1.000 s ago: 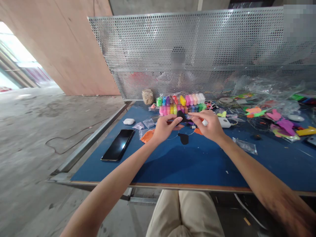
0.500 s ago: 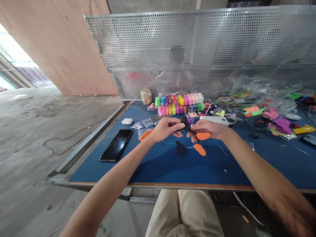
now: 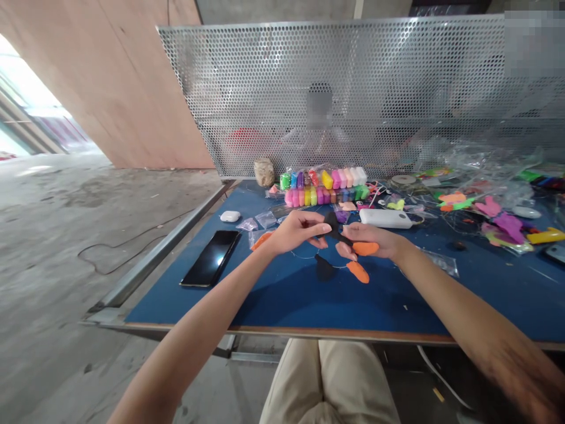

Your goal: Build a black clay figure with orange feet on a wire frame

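Observation:
Both my hands meet above the blue table [image 3: 309, 300]. My left hand [image 3: 296, 231] pinches a black clay piece [image 3: 332, 227] between thumb and fingers. My right hand [image 3: 371, 241] holds the other end of that black piece, with an orange clay piece [image 3: 364, 248] under its fingers. On the table below lie a second black clay shape [image 3: 323, 269] and another orange clay piece [image 3: 358, 271].
A black phone [image 3: 210, 257] and a white earbud case [image 3: 230, 216] lie at the left. Rows of coloured clay packs [image 3: 324, 185] stand before the perforated metal screen [image 3: 353, 88]. A white power bank [image 3: 385, 218] and clay shapes in plastic bags [image 3: 498, 218] crowd the right side.
My hands came down from the clay packs toward me. My right hand turned palm up and now shows an orange piece; a second orange piece lies on the table.

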A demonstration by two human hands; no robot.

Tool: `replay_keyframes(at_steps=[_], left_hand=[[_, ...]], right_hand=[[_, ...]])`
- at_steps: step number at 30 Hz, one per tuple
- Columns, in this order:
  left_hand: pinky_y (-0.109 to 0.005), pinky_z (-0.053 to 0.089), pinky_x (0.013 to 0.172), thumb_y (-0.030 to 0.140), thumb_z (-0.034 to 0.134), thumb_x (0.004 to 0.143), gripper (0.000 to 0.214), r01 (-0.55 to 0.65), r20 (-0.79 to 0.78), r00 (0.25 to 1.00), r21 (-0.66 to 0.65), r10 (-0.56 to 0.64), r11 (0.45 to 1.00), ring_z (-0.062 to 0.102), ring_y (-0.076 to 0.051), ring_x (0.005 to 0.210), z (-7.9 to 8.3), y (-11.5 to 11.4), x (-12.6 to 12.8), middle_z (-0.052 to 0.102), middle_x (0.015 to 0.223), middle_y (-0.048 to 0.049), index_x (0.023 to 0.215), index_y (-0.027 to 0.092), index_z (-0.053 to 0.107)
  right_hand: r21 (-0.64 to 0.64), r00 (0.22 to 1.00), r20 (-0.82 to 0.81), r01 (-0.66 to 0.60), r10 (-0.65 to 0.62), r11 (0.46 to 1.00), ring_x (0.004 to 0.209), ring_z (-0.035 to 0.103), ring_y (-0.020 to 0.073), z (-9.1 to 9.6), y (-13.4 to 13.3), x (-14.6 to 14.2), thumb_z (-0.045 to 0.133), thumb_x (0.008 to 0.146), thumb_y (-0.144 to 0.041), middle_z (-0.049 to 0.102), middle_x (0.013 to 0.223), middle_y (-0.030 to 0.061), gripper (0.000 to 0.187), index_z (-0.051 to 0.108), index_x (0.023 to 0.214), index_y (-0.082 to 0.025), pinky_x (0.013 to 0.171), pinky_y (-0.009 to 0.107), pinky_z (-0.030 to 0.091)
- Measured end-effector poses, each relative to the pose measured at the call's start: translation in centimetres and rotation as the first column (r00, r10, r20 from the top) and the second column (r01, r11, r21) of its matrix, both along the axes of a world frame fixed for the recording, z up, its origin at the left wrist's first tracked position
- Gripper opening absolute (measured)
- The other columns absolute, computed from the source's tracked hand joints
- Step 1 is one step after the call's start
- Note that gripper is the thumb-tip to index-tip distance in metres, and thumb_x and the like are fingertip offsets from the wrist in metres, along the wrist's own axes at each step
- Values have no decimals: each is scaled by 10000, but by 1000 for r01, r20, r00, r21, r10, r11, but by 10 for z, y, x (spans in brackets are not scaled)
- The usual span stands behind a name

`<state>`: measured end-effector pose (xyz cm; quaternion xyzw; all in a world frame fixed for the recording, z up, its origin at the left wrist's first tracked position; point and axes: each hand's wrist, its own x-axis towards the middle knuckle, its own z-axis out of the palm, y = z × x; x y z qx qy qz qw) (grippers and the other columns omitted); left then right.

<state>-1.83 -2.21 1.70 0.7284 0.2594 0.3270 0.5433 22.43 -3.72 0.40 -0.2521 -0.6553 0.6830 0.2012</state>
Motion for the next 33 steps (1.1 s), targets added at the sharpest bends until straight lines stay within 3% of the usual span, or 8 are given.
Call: replay_keyframes(at_steps=[7,13,21,29,33], left_hand=[[-300,659,707,486,763,818,379,-4,-17,1000,48,5,999,759,-206,736,0,0,-1,680,686,-40,794,115,686],[-290,662,663,478,737,849,371,-18,-1,1000,25,18,1000,757,-200,723,1,-1,-1,672,699,-38,829,113,673],[-298,664,679,516,747,824,407,-35,-40,999,29,36,999,758,-205,734,-2,-3,1,671,708,-43,820,116,671],[-277,660,656,523,767,799,428,-32,-57,998,20,33,999,748,-191,707,1,-4,2,642,670,-20,738,132,606],[-279,662,663,511,757,814,412,-54,-59,997,31,55,998,743,-182,713,1,-3,1,664,695,-28,743,133,608]], right_hand=[[-63,1000,-5,-31,30,998,596,532,124,-8,6,-1,663,915,-505,592,594,-2,419,671,693,-150,645,259,440],[-112,999,-30,37,-41,993,639,622,151,-8,4,-2,601,917,-610,680,708,58,525,723,744,-129,697,294,497],[-130,999,21,43,-41,991,647,641,150,-8,4,-6,687,890,-508,683,636,52,429,741,689,-133,703,277,514],[-164,993,23,115,-112,980,698,700,167,-11,7,-4,741,839,-488,758,787,91,353,762,854,-136,686,267,532],[-112,993,18,117,-115,987,772,708,176,-8,6,-8,729,848,-511,774,870,114,374,764,931,-149,720,274,546]])
